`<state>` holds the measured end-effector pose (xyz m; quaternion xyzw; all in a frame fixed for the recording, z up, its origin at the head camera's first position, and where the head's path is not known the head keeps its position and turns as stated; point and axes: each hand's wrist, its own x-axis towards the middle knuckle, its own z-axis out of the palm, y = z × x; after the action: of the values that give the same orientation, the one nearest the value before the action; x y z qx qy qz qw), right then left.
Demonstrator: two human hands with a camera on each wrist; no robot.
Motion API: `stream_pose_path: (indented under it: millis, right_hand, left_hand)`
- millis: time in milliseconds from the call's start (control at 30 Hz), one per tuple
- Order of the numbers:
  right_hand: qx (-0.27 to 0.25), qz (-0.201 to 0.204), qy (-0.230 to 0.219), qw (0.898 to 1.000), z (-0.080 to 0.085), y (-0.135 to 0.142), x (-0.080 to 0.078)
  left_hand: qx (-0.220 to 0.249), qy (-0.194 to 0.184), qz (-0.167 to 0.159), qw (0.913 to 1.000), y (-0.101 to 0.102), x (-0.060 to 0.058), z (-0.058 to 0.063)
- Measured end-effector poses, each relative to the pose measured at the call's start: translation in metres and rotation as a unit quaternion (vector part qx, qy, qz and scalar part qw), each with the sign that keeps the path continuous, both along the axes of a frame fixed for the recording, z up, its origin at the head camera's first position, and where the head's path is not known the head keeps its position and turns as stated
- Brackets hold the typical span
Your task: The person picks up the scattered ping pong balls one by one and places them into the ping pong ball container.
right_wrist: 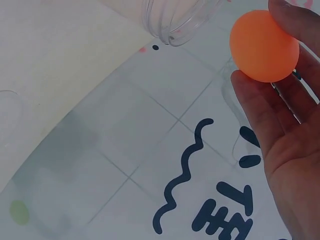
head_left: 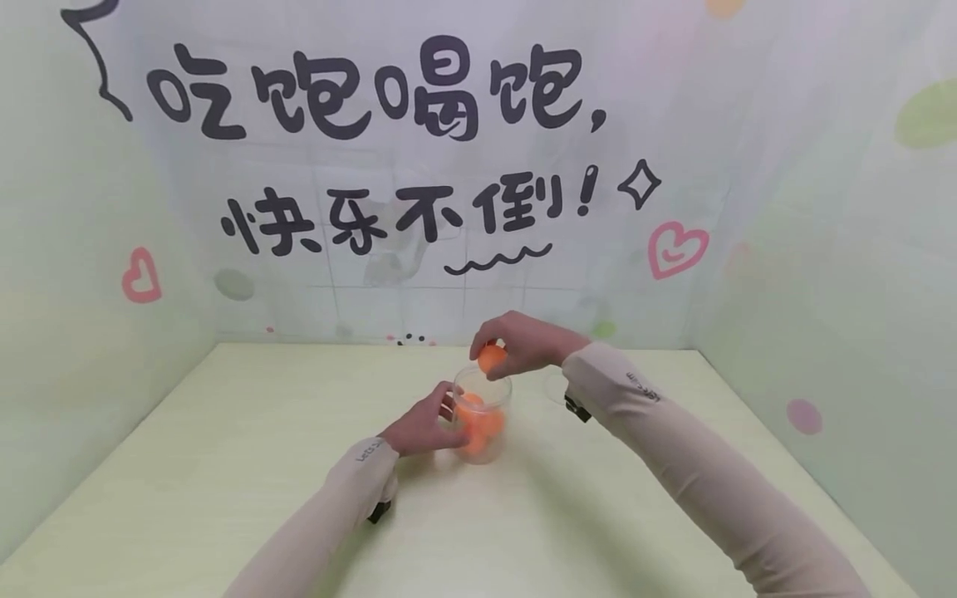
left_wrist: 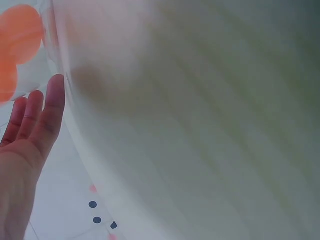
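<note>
A clear jar (head_left: 499, 394) stands upright on the table with several orange balls (head_left: 489, 423) inside. My left hand (head_left: 423, 427) holds the jar from the left, thumb on the near side and fingers round the far side. Just above the jar's mouth, my right hand (head_left: 527, 342) pinches another orange ball (head_left: 492, 360) between thumb and fingers. The right wrist view shows this ball (right_wrist: 264, 46) apart from the jar's threaded rim (right_wrist: 172, 37). Through the jar wall, orange balls (left_wrist: 21, 35) appear beside the left fingers (left_wrist: 50, 107).
A faint clear round thing (head_left: 557, 386), perhaps a lid, lies on the pale table (head_left: 247, 465) right of the jar, partly hidden by the right sleeve. Printed cloth walls (head_left: 568, 307) enclose the table at the back and both sides.
</note>
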<state>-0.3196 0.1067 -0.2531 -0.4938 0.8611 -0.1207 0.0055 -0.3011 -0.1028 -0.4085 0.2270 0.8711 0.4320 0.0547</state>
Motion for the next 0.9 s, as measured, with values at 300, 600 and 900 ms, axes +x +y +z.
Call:
stream_pose_path:
  millis: [300,600,900]
  right_hand:
    - [0.009,-0.025,-0.001,1.000,-0.002,0.002,-0.006]
    - [0.038,-0.045,-0.021,0.998,-0.014,-0.010,-0.008]
    - [0.055,-0.042,-0.025,0.997,-0.018,-0.012,-0.010]
  left_hand:
    - [0.008,0.007,-0.009,0.9999,0.004,0.001,0.005]
    - [0.007,-0.001,-0.005,1.0000,-0.002,0.003,0.001]
    - [-0.002,-0.006,0.000,1.0000,-0.001,0.001,0.001]
